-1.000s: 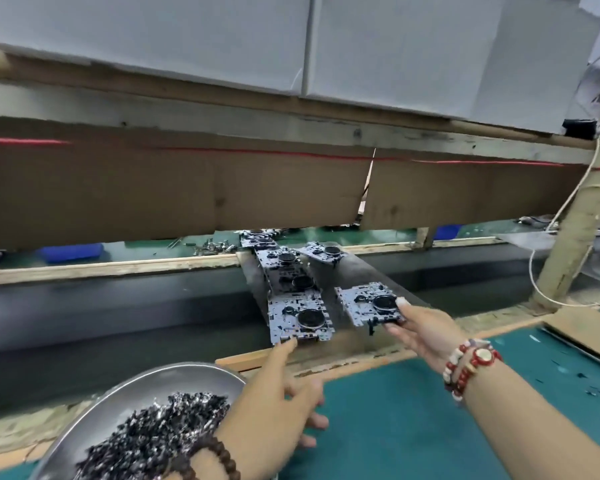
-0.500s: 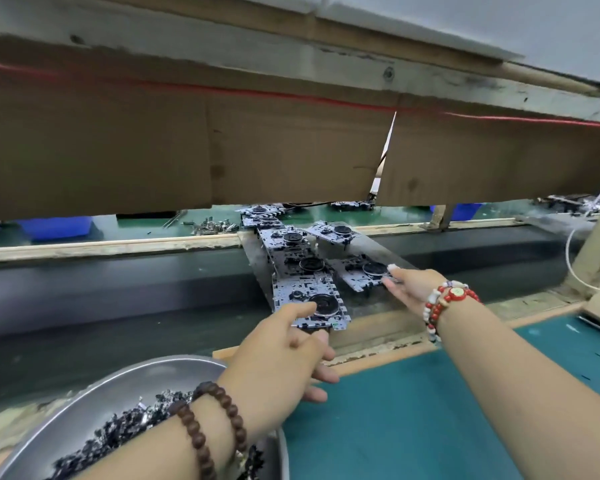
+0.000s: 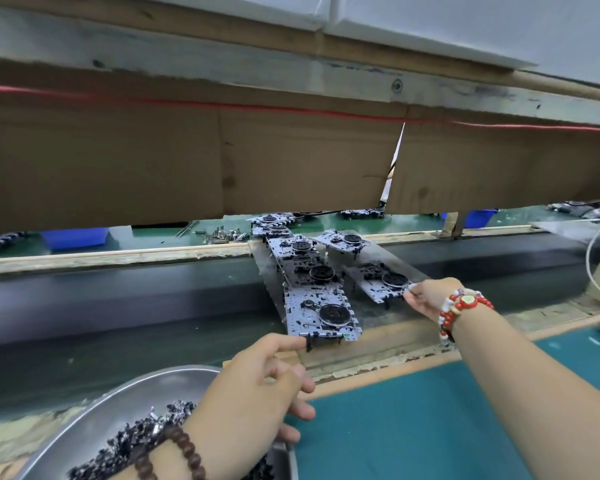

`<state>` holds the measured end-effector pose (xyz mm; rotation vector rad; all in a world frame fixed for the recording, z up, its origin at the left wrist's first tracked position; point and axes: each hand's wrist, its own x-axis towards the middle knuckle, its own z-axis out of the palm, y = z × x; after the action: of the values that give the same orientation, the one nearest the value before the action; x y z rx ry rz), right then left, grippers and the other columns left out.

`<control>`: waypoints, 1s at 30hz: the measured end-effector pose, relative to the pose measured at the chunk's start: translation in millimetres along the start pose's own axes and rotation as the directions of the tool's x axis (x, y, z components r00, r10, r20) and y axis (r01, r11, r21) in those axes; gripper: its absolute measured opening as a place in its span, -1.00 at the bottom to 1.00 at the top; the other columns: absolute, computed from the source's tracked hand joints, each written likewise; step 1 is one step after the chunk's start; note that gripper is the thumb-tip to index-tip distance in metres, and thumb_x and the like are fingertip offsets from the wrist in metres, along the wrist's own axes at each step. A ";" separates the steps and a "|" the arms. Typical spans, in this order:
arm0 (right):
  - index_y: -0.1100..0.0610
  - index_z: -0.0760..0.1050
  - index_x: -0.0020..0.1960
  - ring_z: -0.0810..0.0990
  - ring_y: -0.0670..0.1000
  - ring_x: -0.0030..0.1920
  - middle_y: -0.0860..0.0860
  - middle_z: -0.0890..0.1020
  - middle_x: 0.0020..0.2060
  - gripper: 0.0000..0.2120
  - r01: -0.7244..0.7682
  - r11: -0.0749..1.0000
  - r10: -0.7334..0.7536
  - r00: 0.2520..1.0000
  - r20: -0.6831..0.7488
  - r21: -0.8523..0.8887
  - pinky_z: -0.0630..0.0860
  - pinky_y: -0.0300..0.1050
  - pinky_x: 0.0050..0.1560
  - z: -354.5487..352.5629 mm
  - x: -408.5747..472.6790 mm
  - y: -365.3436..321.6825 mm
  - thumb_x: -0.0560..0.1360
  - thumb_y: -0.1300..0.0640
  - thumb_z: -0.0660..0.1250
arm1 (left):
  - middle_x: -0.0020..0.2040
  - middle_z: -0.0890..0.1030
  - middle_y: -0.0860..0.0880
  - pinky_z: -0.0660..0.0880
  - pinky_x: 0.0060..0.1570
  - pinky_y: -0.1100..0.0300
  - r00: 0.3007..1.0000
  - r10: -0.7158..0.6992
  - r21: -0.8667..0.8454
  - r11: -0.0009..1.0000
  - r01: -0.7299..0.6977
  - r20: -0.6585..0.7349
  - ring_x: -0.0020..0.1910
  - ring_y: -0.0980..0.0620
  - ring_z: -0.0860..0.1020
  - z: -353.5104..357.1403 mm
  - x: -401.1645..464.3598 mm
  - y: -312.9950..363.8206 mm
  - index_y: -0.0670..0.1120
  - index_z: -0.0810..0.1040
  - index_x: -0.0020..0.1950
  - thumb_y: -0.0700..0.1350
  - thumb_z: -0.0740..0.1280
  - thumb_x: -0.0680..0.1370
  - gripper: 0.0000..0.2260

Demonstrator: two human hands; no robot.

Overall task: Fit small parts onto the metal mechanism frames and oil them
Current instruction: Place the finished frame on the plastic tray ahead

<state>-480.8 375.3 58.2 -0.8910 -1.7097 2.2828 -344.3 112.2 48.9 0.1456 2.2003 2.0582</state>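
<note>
Nearest, at lower left, a metal bowl (image 3: pixel 84 420) of small dark parts (image 3: pixel 136 441) sits on the teal surface (image 3: pixel 430 427). Beyond it, the left hand (image 3: pixel 257 386) pinches the near frame (image 3: pixel 321 313) by its near edge. Farther right, the right hand (image 3: pixel 430 297) grips another frame (image 3: pixel 378 280) on the metal ramp (image 3: pixel 409 268).
</note>
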 end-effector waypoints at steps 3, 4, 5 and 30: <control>0.39 0.46 -0.09 0.55 -0.02 -0.30 0.14 0.56 -0.27 -0.93 0.019 1.000 -0.020 0.997 -0.073 -0.019 0.47 -0.14 0.22 -15.5 7.1 -0.7 0.53 0.41 0.21 | -0.29 0.59 -0.02 0.49 -0.52 0.21 1.000 -0.008 0.015 1.000 0.008 -0.016 -0.44 0.10 0.57 1.8 -1.9 0.6 0.03 0.50 0.03 -0.28 0.21 0.55 -0.78; 0.39 0.46 -0.08 0.56 -0.01 -0.30 0.15 0.58 -0.24 -0.92 0.022 0.999 -0.024 0.996 -0.086 -0.026 0.48 -0.14 0.21 -18.2 7.7 -0.7 0.53 0.40 0.21 | -0.28 0.59 -0.02 0.48 -0.52 0.22 1.000 -0.004 0.024 1.000 0.004 -0.021 -0.44 0.11 0.57 2.8 -2.5 0.6 0.03 0.50 0.03 -0.28 0.20 0.55 -0.78; 0.40 0.48 -0.01 0.59 -0.01 -0.25 0.15 0.60 -0.18 -0.89 0.028 0.999 -0.031 0.996 -0.078 -0.042 0.50 -0.16 0.16 -21.3 7.9 -0.6 0.54 0.39 0.21 | -0.27 0.59 -0.02 0.48 -0.51 0.22 1.000 0.002 0.039 0.999 -0.001 -0.022 -0.43 0.11 0.58 3.6 -3.1 0.4 0.03 0.50 0.03 -0.28 0.19 0.55 -0.77; 0.26 0.49 -0.05 0.51 -0.06 -0.28 0.05 0.51 -0.27 -0.94 0.399 0.892 -0.301 0.875 0.380 -0.213 0.53 -0.33 -0.44 14.8 -126.2 4.2 0.54 0.30 0.24 | -0.24 0.60 0.01 0.48 -0.45 0.30 0.994 0.065 0.074 0.996 -0.059 -0.090 -0.38 0.15 0.56 -45.5 -81.7 43.3 0.00 0.49 0.07 -0.28 0.17 0.57 -0.78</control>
<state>-385.4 304.1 103.0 -0.1844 -2.1725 2.0557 -271.3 57.7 97.2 0.1293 2.3542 2.0588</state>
